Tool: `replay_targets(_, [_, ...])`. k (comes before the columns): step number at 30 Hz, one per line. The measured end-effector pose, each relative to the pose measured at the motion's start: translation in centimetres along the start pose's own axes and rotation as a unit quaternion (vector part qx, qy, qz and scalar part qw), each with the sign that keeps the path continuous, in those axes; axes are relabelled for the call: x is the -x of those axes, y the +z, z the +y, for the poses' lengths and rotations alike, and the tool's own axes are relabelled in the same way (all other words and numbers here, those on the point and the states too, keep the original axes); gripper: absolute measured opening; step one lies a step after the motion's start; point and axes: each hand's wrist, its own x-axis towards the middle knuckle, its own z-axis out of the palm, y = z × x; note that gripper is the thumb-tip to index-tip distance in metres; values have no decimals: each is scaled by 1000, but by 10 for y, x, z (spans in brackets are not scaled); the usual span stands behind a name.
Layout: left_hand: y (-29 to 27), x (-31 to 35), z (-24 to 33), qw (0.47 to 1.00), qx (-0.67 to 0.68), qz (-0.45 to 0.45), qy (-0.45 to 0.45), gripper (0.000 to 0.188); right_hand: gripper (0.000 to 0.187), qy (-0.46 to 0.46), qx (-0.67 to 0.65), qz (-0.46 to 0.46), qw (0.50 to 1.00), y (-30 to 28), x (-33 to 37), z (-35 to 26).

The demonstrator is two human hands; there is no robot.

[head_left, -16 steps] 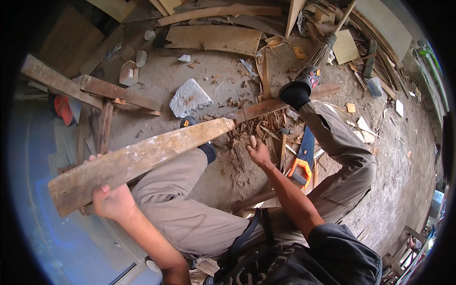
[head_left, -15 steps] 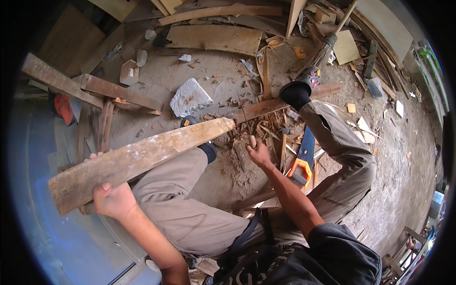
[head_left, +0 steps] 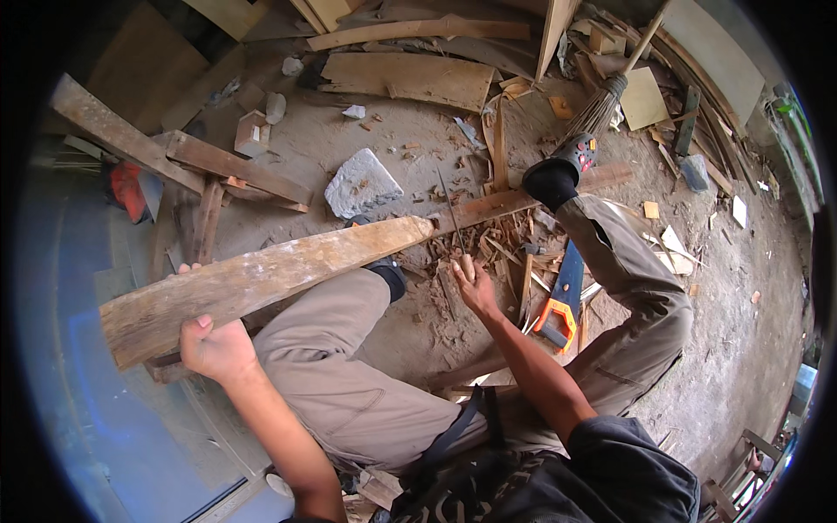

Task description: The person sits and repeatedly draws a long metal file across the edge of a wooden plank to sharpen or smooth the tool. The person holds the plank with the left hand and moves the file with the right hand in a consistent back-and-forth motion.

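A long, rough wooden plank (head_left: 270,283) lies slantwise over my lower leg, wide at its near left end and tapering toward the middle. My left hand (head_left: 218,347) grips the wide end, thumb on the near edge and fingertips showing past the far edge. Just beyond the narrow tip, my right hand (head_left: 476,288) holds a machete (head_left: 468,268) by its wooden handle. The thin, dark blade points away from me, seen nearly edge-on. It stands a little to the right of the plank's tip, apart from it as far as I can see.
A handsaw (head_left: 562,296) with an orange and black handle lies by my right leg. Under my right shoe runs a brown beam (head_left: 501,199), with wood chips around it. A white stone slab (head_left: 364,183), a straw broom (head_left: 597,105) and a wooden trestle (head_left: 209,209) stand around.
The whole view has shifted slightly, moving the scene right. My right fingers look looser around the machete handle. The left hand keeps its grip on the plank.
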Motion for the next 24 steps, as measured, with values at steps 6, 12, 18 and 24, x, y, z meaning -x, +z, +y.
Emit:
replay_targets(6, [-3,3,0,999,-44,12,-2,76,40,-61,-31,3,998,-32,-8,-106])
replay_targets(12, [-10,1,4,998,-45,33,-15,78,20,-285,-231,45,929,-40,12,-196])
replay_targets(18, [-8,-2,-4,1000,-9,-7,-3,79,54,123,181,-99,971,3,-10,42])
replay_targets(24, [-9,2,-3,999,-16,-28,9,79,54,163,153,-123,967,4,-8,46])
